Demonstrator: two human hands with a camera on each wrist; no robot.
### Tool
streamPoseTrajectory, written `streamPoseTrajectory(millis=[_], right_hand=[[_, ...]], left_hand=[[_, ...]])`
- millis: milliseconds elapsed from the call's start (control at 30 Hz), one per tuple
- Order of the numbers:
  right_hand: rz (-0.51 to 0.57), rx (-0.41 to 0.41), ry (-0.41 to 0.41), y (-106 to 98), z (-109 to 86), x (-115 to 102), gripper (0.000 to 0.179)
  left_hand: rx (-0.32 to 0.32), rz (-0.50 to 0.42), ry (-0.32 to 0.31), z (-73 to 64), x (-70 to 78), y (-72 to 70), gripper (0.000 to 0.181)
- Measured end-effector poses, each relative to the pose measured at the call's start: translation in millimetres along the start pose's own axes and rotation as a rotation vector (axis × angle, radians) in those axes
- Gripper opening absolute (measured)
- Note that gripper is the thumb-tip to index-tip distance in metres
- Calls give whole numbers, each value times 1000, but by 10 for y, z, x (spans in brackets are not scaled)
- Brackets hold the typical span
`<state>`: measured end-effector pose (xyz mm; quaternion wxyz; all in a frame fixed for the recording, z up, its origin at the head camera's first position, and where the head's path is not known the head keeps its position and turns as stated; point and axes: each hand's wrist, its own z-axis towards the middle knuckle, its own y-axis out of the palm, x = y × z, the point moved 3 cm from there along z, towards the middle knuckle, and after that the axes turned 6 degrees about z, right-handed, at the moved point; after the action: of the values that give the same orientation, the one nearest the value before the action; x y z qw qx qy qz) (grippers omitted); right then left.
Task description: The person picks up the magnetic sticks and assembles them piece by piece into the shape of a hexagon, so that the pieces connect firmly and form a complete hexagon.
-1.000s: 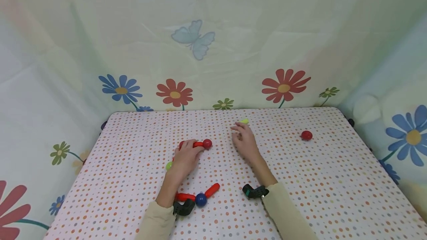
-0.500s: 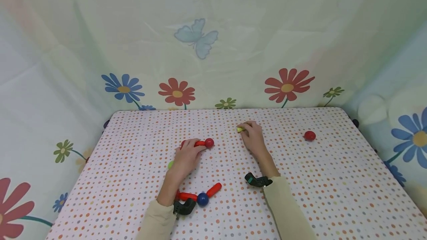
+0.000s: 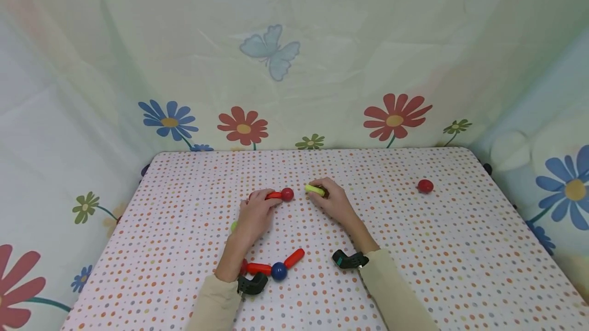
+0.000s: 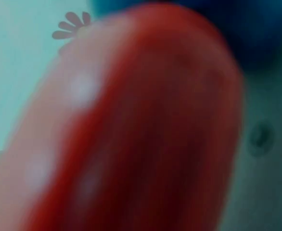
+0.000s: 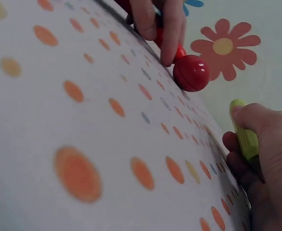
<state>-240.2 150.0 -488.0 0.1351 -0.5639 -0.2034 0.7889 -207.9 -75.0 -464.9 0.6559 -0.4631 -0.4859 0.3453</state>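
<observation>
My left hand [image 3: 255, 216] holds a red rod [image 3: 273, 195] with a red ball [image 3: 287, 194] on its right end. Part of a lime green ball [image 3: 233, 225] shows beside that hand; the hand hides what lies between. Between thumb and fingers, my right hand [image 3: 335, 202] pinches a yellow-green rod [image 3: 315, 190], ribbed in the right wrist view. The rod's free end points at the red ball, with a gap between them. Near my left wrist, a blue ball [image 3: 278, 271] joins two red rods. One of them, a red rod [image 4: 170, 120], fills the left wrist view, blurred.
A separate red ball [image 3: 425, 186] lies at the right of the dotted table [image 3: 414, 259]. Another red ball [image 3: 243, 266] is partly hidden by my left forearm. A flowered curtain [image 3: 322, 65] stands behind the table and at both sides.
My right hand has reached the yellow-green rod, picked it up and brought it left and nearer, towards the red ball. My left hand has stayed almost in place on the red rod.
</observation>
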Motion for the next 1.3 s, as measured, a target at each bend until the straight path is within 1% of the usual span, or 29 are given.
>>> streamPoseTrajectory(millis=[67,233,333,467,533,633,767,933,1300], right_hand=[[23,-4,-1,32,-1,-19,26],[89,-26,49,75,-4,-40,26],[149,-52,108,108,-12,-68,28],[174,-99,160,181,-27,-126,29],[154,-119,158,216,-32,-152,28],[125,-112,157,240,-34,-171,27],[118,-95,168,245,-34,-172,25],[119,-108,167,253,-33,-172,25],[89,-112,126,256,-26,-159,24]], left_hand=[[13,2,1,12,-8,6,28],[34,-5,-9,23,-26,23,27],[49,-10,-13,23,-30,26,27],[55,0,-14,23,-26,23,26],[56,7,-12,22,-22,20,25],[55,13,-11,22,-21,18,25],[50,18,-11,28,-28,27,25],[50,23,-10,31,-32,37,26],[48,26,-11,28,-29,41,26]])
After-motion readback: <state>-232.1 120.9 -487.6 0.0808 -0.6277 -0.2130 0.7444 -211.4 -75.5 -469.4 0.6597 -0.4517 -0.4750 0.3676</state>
